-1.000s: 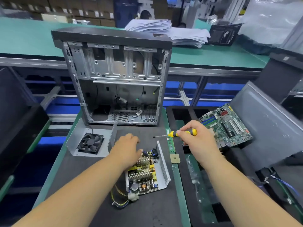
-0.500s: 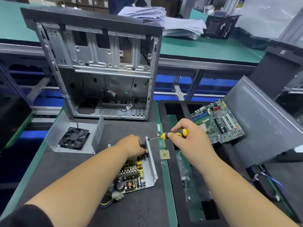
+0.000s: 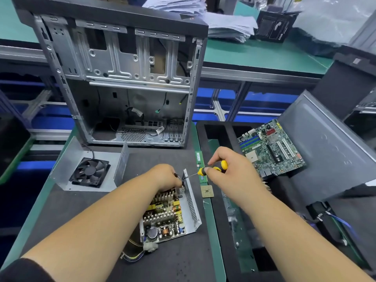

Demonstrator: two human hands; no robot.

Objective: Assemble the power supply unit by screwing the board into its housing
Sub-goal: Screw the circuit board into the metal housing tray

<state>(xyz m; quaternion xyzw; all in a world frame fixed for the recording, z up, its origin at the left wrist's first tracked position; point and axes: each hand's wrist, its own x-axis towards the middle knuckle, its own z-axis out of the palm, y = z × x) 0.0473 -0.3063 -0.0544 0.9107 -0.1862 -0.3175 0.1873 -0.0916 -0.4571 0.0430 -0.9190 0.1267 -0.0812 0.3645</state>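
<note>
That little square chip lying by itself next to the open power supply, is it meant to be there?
It looks stray. The square chip lies bare on the green bench edge, right of the power supply housing, close to the right hand working the screwdriver. A memory stick lies loose beyond it.

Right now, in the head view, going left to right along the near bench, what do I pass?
Black cooling fan in its grey metal bracket → left hand → yellow-and-black screwdriver → right hand → green motherboard → grey metal side panel.
</note>
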